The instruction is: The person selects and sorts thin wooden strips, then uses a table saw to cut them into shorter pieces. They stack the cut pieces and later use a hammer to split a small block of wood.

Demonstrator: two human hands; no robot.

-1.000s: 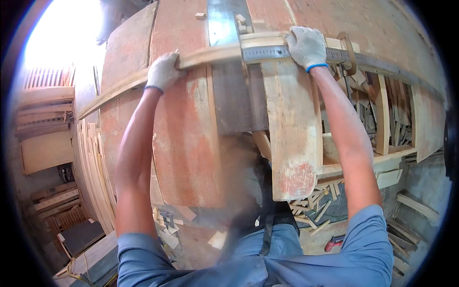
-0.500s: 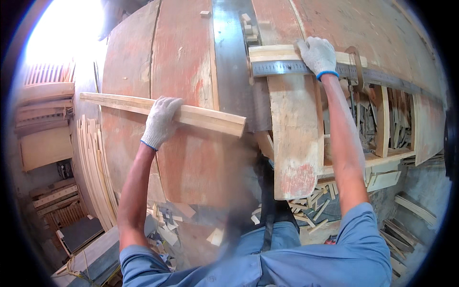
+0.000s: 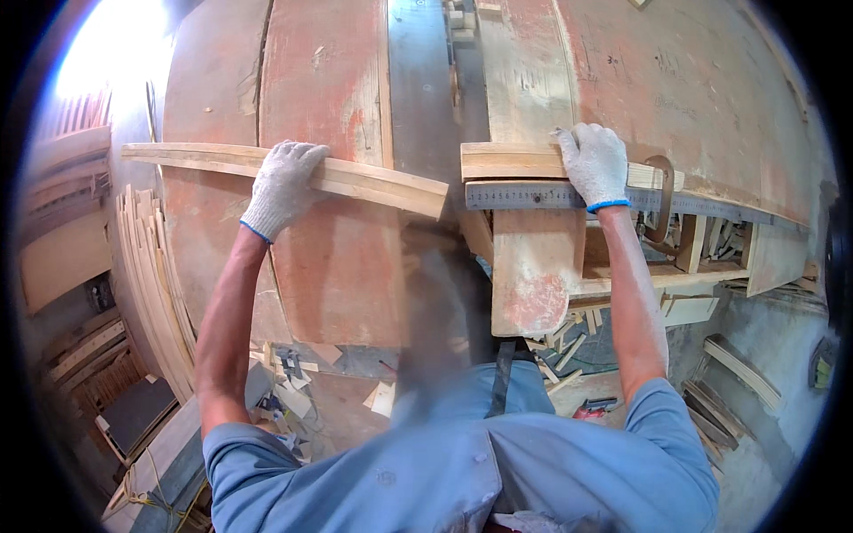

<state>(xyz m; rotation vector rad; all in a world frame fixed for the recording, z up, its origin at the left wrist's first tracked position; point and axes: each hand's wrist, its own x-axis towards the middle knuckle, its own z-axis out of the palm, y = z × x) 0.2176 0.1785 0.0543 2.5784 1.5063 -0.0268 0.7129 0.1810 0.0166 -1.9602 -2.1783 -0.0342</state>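
Note:
My left hand (image 3: pixel 286 186), in a white knit glove with a blue cuff, is closed around a long pale wooden strip (image 3: pixel 382 185) above the left part of the worn bench. The strip slants slightly down to the right. My right hand (image 3: pixel 593 164), gloved the same way, is closed over short wooden pieces (image 3: pixel 511 162) lying side by side. These lie along the far side of a steel ruler (image 3: pixel 524 194) fixed to a wooden fence. A rusty C-shaped clamp (image 3: pixel 660 200) grips the fence to the right of that hand. My fingertips are partly hidden.
A dark metal strip (image 3: pixel 419 89) with a slot runs through the worn bench top (image 3: pixel 324 89), small offcuts (image 3: pixel 462 35) beside it. Long strips (image 3: pixel 153 275) lean at the left. Wood scraps (image 3: pixel 569 351) litter the floor below.
The ruler fence, clamp and short wooden pieces have come nearer to me, together with my right hand. My left hand still holds the long strip. The whole view has shifted a little.

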